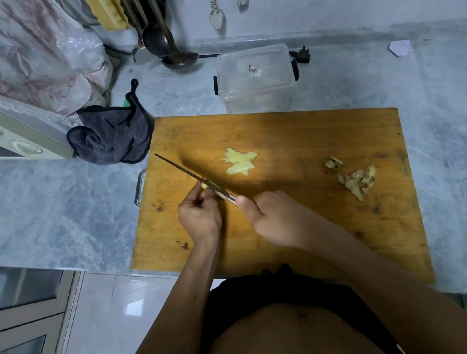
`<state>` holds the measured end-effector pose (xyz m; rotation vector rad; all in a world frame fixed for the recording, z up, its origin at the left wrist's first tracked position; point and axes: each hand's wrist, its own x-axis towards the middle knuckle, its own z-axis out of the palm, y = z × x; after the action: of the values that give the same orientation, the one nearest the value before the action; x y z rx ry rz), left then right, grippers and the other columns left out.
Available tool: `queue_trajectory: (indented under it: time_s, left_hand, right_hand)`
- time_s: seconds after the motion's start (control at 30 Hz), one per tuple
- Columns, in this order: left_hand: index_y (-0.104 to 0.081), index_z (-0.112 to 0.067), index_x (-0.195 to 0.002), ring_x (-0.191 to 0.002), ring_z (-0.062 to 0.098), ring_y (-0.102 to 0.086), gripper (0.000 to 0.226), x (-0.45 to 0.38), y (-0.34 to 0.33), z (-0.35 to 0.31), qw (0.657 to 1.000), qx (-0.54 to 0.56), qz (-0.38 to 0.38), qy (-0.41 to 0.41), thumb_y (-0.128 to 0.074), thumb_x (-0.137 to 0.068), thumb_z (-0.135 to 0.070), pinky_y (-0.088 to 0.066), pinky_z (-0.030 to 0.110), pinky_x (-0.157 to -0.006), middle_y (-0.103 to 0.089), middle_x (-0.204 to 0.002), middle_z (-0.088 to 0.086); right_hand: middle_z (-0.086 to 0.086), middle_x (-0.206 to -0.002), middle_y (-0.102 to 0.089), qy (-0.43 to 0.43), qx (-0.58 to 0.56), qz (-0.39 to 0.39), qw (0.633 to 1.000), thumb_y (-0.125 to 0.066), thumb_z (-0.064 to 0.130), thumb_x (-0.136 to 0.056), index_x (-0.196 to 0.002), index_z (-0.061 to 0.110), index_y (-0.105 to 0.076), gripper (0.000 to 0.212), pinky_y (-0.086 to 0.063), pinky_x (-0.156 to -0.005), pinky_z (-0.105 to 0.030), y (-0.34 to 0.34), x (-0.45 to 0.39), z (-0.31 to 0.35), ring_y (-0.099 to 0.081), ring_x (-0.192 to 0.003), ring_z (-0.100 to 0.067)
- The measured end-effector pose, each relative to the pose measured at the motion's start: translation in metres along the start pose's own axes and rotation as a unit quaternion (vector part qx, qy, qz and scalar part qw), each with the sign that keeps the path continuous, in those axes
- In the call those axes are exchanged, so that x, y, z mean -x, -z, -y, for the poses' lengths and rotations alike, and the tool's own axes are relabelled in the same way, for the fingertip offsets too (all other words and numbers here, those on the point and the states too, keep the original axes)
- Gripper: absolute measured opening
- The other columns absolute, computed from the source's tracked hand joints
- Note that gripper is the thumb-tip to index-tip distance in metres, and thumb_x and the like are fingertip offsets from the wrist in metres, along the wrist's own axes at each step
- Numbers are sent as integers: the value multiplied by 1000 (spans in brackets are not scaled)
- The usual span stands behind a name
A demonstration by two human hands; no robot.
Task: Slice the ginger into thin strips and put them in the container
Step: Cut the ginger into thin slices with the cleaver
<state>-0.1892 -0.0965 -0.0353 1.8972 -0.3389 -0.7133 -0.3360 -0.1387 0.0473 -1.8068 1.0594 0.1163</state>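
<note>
Wooden cutting board at centre frame, lying on a grey marbled counter. Left hand at lower left of the board, fingers curled round a small pale ginger piece — mostly hidden by the fingers and the blade. Right hand just right of it, closed round the handle of a knife, thumb extended along the handle toward the blade. Blade seen edge-on, running up and to the left from the hands, touching the held piece.

Peeled ginger slices flat on the board at centre, above and right of the hands, apart from the blade. Heap of ginger peelings at the right part of the board, well apart from the slices.

Clear plastic container at upper centre, on the counter just beyond the far edge of the board, black clips on both sides; contents not discernible.

Surroundings:
- Dark grey cloth, crumpled, just beside the upper left corner of the board.
- Cream appliance at the left edge, under a floral cover.
- Ladle and other utensils leaning at upper centre, behind the container.
- Black plug right of the container.
- Small pale paper scrap at upper right on the counter.

Bare forearms entering from the bottom of the frame — covering the near edge of the board.
</note>
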Motion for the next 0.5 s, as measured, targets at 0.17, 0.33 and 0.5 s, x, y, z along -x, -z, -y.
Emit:
queue_trajectory:
  time_s: [0.17,0.33,0.5]
  left_hand:
    - [-74,-15,-115,-95,22,-72,40,-6,-1,11,1000,21,-4,23,-63,-80,-32,-56,49,-93,-77,-98,-1]
    - [-73,-1,-110,-106,33,-68,27,1,0,1,1000,-12,-7,-12,-58,-89,-10,-52,50,-97,-75,-105,15]
    - [-73,-9,-116,-90,18,-72,30,1,0,0,1000,0,7,-3,-62,-89,-16,-56,47,-93,-77,-96,3]
  right_hand:
    - [2,-53,-44,-1,-19,3,1000,-27,50,-106,-58,17,-43,60,-33,-54,-29,5,2,-4,-45,-46,-10]
    - [-5,-72,-50,1,-11,-4,1000,-27,55,-104,-65,19,-46,56,-35,-66,-29,-9,-11,-5,-53,-70,-23]
    - [-10,-68,-61,21,-34,-9,999,-27,49,-105,-71,4,-59,65,-47,-65,-34,-4,-11,-11,-64,-69,-27]
